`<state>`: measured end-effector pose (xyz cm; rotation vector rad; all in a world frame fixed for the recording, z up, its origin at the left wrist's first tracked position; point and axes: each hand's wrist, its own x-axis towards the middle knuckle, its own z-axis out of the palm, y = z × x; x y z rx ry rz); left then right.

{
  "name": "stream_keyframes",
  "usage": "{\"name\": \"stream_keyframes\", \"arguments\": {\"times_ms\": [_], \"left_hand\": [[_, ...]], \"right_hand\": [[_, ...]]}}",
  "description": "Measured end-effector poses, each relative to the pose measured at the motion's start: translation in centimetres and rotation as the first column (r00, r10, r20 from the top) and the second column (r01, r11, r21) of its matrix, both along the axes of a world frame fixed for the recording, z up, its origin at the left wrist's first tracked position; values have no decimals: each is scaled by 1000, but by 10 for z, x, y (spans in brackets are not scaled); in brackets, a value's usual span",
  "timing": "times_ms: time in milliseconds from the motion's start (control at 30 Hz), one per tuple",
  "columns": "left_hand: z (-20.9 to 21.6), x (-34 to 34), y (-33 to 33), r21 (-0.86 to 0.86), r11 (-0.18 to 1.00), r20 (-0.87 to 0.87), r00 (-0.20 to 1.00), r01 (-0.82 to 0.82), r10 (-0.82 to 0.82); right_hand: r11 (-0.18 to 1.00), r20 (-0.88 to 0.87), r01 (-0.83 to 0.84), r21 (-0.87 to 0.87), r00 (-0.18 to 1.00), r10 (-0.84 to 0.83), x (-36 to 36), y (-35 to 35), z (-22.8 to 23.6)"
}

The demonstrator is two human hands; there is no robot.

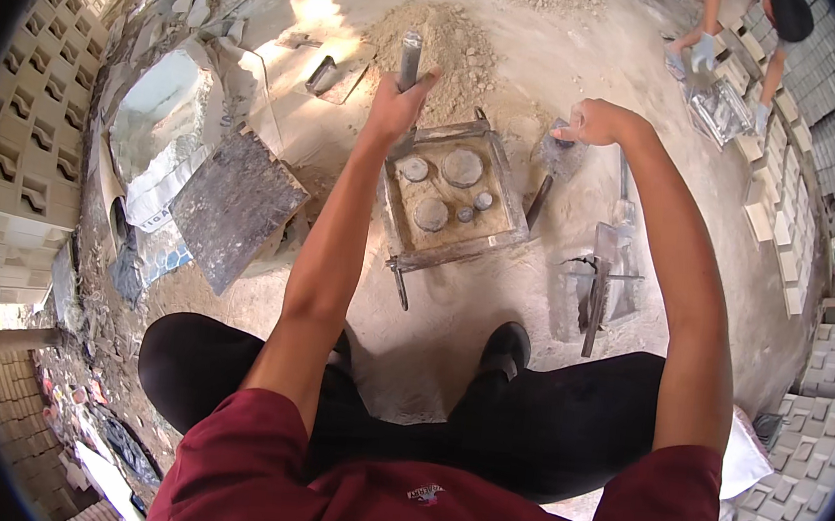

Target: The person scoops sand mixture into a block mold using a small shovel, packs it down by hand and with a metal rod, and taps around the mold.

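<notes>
My left hand (397,108) is wrapped round a grey, dusty rod (411,59) held upright, its lower end by the upper left of a square frame mould (459,251). Packed sandy material fills the mould, with several round grey pieces set in it, among them a large disc (462,168) and a lower disc (430,215). To the right of the mould, my right hand (600,123) is closed on a small grey object (561,156) with a dark upper part; it is blurred and I cannot tell its kind.
A sand heap (443,47) rises beyond the mould. Left lie a dark board (239,205) and a pale container (169,101) of white material. Right of the mould is another metal frame (602,278). Patterned blocks (30,113) are stacked left; a co-worker's gloved hand (704,53) shows far right.
</notes>
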<state>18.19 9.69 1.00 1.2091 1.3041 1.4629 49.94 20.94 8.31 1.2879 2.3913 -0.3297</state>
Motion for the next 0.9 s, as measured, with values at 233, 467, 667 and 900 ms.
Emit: {"name": "stream_keyframes", "arguments": {"times_ms": [233,467,667,900], "left_hand": [[-15,24,13,21,999,-14,999,45,-45],[-7,54,24,56,992,76,991,-114,110],[-22,62,35,55,874,150,870,-482,470],[-16,74,17,73,833,114,835,-548,539]], "right_hand": [[996,-135,85,-16,987,-86,24,35,-35],[983,-196,144,-117,967,-165,5,45,-49],[996,-221,-65,-61,974,50,-27,51,-53],[997,-169,-20,-74,986,7,-25,54,-86]]}}
